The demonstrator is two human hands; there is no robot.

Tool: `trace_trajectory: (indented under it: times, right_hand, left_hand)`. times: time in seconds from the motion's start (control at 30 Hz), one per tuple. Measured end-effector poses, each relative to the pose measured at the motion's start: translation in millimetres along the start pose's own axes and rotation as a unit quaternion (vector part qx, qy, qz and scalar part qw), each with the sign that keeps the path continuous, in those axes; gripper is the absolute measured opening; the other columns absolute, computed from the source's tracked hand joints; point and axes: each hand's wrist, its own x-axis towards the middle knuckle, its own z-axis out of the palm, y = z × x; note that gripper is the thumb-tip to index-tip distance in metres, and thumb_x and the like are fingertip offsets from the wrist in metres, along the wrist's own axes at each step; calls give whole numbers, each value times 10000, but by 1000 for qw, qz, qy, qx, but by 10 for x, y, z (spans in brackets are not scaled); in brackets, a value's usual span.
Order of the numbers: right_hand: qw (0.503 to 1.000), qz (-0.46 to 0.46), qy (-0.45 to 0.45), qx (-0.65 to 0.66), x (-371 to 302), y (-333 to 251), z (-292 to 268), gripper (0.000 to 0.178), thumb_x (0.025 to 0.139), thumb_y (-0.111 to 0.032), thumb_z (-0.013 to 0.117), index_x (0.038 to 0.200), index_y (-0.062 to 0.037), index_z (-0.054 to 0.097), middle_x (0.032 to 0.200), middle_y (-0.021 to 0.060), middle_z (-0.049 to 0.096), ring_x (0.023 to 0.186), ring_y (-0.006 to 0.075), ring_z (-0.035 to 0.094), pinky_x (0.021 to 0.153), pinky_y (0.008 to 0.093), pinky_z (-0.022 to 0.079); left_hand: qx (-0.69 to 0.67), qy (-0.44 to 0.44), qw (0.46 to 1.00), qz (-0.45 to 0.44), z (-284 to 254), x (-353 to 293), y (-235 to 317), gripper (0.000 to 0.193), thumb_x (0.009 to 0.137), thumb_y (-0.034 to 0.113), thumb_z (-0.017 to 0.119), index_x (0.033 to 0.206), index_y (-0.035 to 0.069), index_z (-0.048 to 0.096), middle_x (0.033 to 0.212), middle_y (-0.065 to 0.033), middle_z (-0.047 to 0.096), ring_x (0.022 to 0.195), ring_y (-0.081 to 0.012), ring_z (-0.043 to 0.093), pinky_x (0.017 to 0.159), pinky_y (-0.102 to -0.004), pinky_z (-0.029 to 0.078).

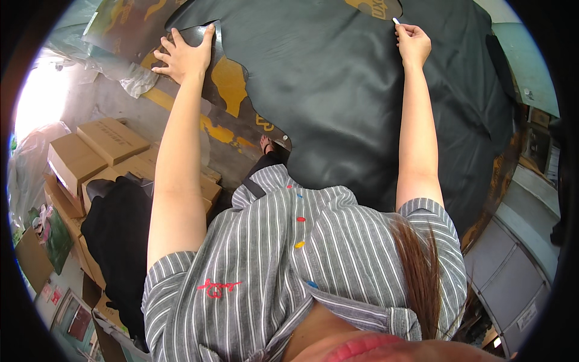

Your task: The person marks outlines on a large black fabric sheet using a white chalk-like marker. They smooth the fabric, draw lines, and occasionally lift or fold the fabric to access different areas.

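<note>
A large black sheet of leather with irregular edges lies spread over a dark brown board with yellow print. My left hand is open, its fingers spread flat on a small black piece at the sheet's upper left edge. Farther right, my right hand pinches a short white stick that looks like chalk. The stick's tip is close to a rounded hole in the leather, where the printed board shows through. Both arms are stretched far forward.
Cardboard boxes are stacked at the left, with black material draped beside them. Clear plastic wrap hangs off the board's left edge. Grey cabinets stand at the right. My sandalled foot shows by the board's near edge.
</note>
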Motion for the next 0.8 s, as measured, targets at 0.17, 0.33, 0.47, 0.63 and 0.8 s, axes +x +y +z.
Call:
trace_trajectory:
  times: [0.17, 0.33, 0.47, 0.63, 0.8]
  right_hand:
    - [1000, 14, -12, -15, -368, -101, -121, 175, 834, -197, 737, 873, -27, 750, 743, 20, 746, 612, 86, 665, 598, 252, 517]
    - [998, 0, -67, -19, -1091, -418, 113, 190, 826, -215, 750, 903, -41, 756, 773, 47, 749, 687, 123, 688, 680, 278, 528]
    - [994, -47, -102, -2, -1754, -711, 206, 192, 837, -187, 749, 915, -12, 742, 726, 32, 711, 648, 92, 639, 634, 252, 506]
    - [979, -57, -196, 26, -2566, -940, 232, 159, 838, -126, 757, 929, 2, 735, 681, 24, 661, 630, 47, 581, 612, 227, 477]
    - [958, 34, -218, 182, -2430, -829, 119, 134, 889, -116, 733, 924, 12, 715, 719, 11, 672, 635, 56, 602, 560, 219, 487]
  left_hand:
    - [-2, 9, 1000, 6, 53, 8, 17, 1122, 764, 923, 393, 1582, 160, 305, 1635, -156, 252, 1507, -450, 120, 1165, -696, 63]
    - [-11, 12, 1000, 16, 66, 10, -11, 1115, 772, 903, 406, 1586, 150, 290, 1640, -181, 230, 1505, -480, 112, 1155, -713, 42]
    - [-18, 14, 999, 22, 106, 23, -36, 1118, 777, 898, 403, 1586, 137, 284, 1645, -189, 217, 1505, -489, 111, 1151, -720, 29]
    - [-22, 7, 999, 22, 94, 41, 3, 1128, 778, 903, 396, 1588, 126, 274, 1640, -205, 218, 1501, -499, 108, 1142, -730, 17]
    - [-32, 0, 999, 25, 38, 33, -33, 1185, 742, 933, 409, 1585, 111, 275, 1636, -221, 219, 1497, -508, 103, 1145, -725, 15]
